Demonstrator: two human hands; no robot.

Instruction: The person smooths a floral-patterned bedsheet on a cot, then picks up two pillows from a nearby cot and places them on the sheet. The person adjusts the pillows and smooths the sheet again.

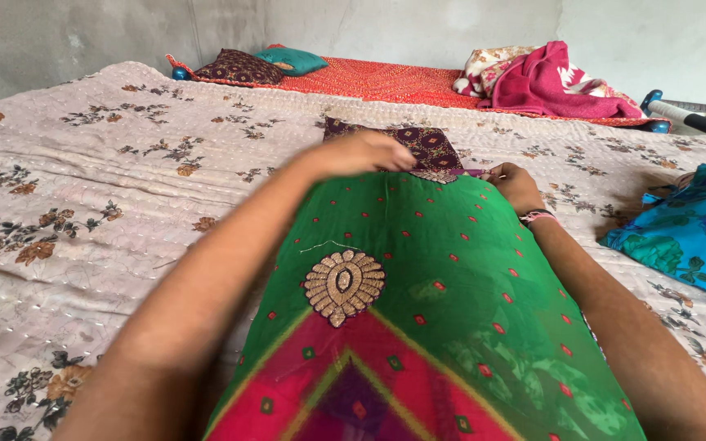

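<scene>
Two hands on one big piece of cloth, so here's how it looks from where you're standing. Biggest thing first: the quilt, that pale floral one, covers pretty much the whole bed and everything else sits on top of it.

Then the green cloth with the little red dots. It's spread lengthwise from near you out toward the middle of the bed, lying mostly flat, with the pink and purple pointed panel at your end and a gold embroidered patch just above that panel. A loose pale thread lies just above the patch. I'd say the laying-out is largely done, since the near part looks smooth, though the right side has some soft ripples.

What looks unfinished is the far edge. A dark purple patterned piece sits right at that edge, partly under your fingers, and both hands are bunched there. Your left hand is curled with the fingers closed down on the green edge where it meets the purple, a bit blurred, so it's pinching or pressing, can't say which. Your right hand, the one with the pink thread bracelet, is closed narrow on the same edge a little further right, fingertips tucked into the fabric.

So my read: body flat, top edge in the middle of being lined up or folded, no fold lengthwise made yet.

Off to the right there's a blue floral cloth well apart from yours, untouched. Further back, a red mattress with cushions and a pink blanket heaped on it.
</scene>
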